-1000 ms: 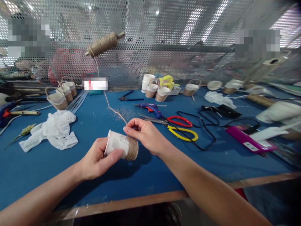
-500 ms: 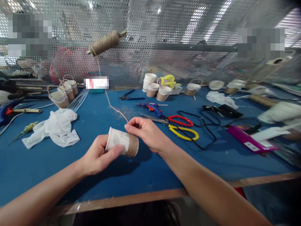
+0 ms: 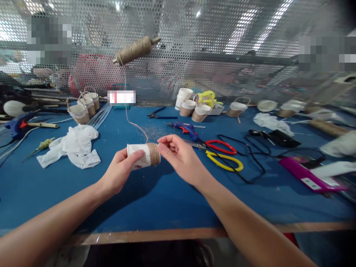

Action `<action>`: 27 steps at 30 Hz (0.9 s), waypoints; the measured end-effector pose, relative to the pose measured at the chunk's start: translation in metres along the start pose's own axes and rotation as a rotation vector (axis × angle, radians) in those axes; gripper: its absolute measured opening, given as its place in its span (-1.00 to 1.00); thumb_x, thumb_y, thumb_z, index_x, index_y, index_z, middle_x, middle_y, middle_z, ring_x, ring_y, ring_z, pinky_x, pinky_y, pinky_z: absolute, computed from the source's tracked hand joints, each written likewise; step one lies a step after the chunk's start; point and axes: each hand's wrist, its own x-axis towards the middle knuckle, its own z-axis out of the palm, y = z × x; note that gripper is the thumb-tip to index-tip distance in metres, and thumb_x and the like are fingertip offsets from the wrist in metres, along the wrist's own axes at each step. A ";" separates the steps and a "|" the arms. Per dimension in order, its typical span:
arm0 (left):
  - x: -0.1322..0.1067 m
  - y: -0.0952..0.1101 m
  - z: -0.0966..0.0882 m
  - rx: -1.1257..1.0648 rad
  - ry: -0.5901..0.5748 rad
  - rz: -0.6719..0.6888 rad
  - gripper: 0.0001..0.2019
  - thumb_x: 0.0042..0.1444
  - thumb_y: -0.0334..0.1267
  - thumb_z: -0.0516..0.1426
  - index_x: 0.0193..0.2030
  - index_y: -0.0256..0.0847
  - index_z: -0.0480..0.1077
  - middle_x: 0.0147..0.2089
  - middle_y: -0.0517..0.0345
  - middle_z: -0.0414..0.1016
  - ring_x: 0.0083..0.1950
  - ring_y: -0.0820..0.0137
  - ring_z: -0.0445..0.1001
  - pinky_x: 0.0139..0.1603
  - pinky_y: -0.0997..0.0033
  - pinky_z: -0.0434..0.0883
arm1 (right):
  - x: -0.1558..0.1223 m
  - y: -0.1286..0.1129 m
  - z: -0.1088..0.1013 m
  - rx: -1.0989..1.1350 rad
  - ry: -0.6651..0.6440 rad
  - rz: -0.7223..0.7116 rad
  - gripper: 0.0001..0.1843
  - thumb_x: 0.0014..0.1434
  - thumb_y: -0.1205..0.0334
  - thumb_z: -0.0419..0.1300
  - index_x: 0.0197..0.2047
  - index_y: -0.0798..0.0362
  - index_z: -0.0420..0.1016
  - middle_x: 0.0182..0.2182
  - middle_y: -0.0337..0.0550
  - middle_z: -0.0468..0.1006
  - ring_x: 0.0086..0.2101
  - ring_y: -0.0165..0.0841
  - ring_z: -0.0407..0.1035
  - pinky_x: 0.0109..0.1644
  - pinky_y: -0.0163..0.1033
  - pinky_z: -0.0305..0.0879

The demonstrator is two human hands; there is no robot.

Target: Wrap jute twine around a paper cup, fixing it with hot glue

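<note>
A white paper cup [image 3: 141,152] lies on its side above the table, its base end wrapped in several turns of brown twine [image 3: 155,154]. My left hand [image 3: 122,167] grips the cup around its rim half, thumb along the top. At the base end my right hand [image 3: 178,155] has its thumb and bent fingertips against the wrapped edge. A strand of twine [image 3: 137,128] runs slack from a spool [image 3: 133,51] hung on the mesh down to the far side of the cup, where it passes out of sight.
Right of my hands lie scissors [image 3: 222,160] with red and yellow handles, a blue glue gun [image 3: 189,129] and a black cable [image 3: 254,157]. Pliers [image 3: 160,114] lie further back. Crumpled white cloth [image 3: 76,144] sits left. Finished-looking handled cups [image 3: 78,113] stand along the mesh [image 3: 211,44].
The cup has turned about its length, and a red mark now shows on it. My right hand has slid from the strand of twine to the cup's base edge. The view has shifted slightly left.
</note>
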 end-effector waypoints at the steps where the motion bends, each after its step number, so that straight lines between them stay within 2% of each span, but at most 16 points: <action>1: 0.000 0.000 0.000 0.000 0.008 0.001 -0.75 -0.07 -0.24 0.18 -0.28 -0.40 0.47 -0.44 0.07 0.51 -0.44 0.46 0.39 -0.35 0.51 0.33 | -0.003 -0.002 0.002 -0.009 -0.018 -0.020 -0.74 0.06 0.10 0.12 -0.23 0.08 0.26 -0.36 -0.14 0.41 -0.34 -0.36 0.32 -0.28 -0.23 0.26; 5: -0.001 0.000 0.000 0.032 0.005 0.013 -0.72 -0.06 -0.23 0.17 -0.25 -0.41 0.47 -0.40 0.05 0.53 -0.41 0.44 0.40 -0.33 0.49 0.33 | -0.010 -0.002 0.009 -0.045 -0.059 -0.070 -0.67 0.02 0.23 0.16 -0.14 0.07 0.21 -0.29 -0.11 0.39 -0.29 -0.34 0.31 -0.23 -0.19 0.27; 9: -0.002 0.000 0.000 0.097 -0.032 0.049 -0.69 -0.04 -0.20 0.16 -0.22 -0.40 0.47 -0.37 0.06 0.54 -0.37 0.41 0.41 -0.26 0.44 0.34 | -0.010 0.000 0.011 -0.025 -0.061 -0.046 -0.63 0.01 0.26 0.14 -0.10 0.06 0.16 -0.33 -0.14 0.36 -0.30 -0.35 0.29 -0.25 -0.20 0.27; 18: -0.005 -0.004 -0.004 0.383 -0.089 0.202 -0.66 0.06 -0.15 0.08 -0.12 -0.35 0.43 -0.21 0.05 0.53 -0.19 0.31 0.43 -0.15 0.44 0.33 | -0.011 -0.001 0.010 0.012 -0.045 -0.021 -0.68 -0.01 0.29 0.11 -0.15 0.04 0.16 -0.37 -0.20 0.35 -0.33 -0.36 0.29 -0.30 -0.22 0.26; 24: -0.006 -0.005 -0.008 0.554 -0.120 0.303 -0.72 0.11 -0.18 0.03 -0.22 -0.35 0.43 -0.30 0.08 0.51 -0.30 0.37 0.41 -0.23 0.44 0.34 | -0.011 -0.003 0.010 0.057 -0.048 -0.006 -0.70 -0.02 0.30 0.11 -0.17 0.05 0.17 -0.37 -0.20 0.34 -0.34 -0.37 0.29 -0.31 -0.23 0.26; 27: -0.006 -0.006 -0.011 0.613 -0.168 0.369 -0.75 0.13 -0.22 0.01 -0.20 -0.33 0.41 -0.28 0.07 0.50 -0.30 0.39 0.40 -0.23 0.44 0.33 | -0.010 -0.005 0.009 0.081 -0.043 0.019 -0.69 -0.03 0.30 0.11 -0.17 0.06 0.18 -0.39 -0.21 0.34 -0.36 -0.38 0.28 -0.31 -0.22 0.25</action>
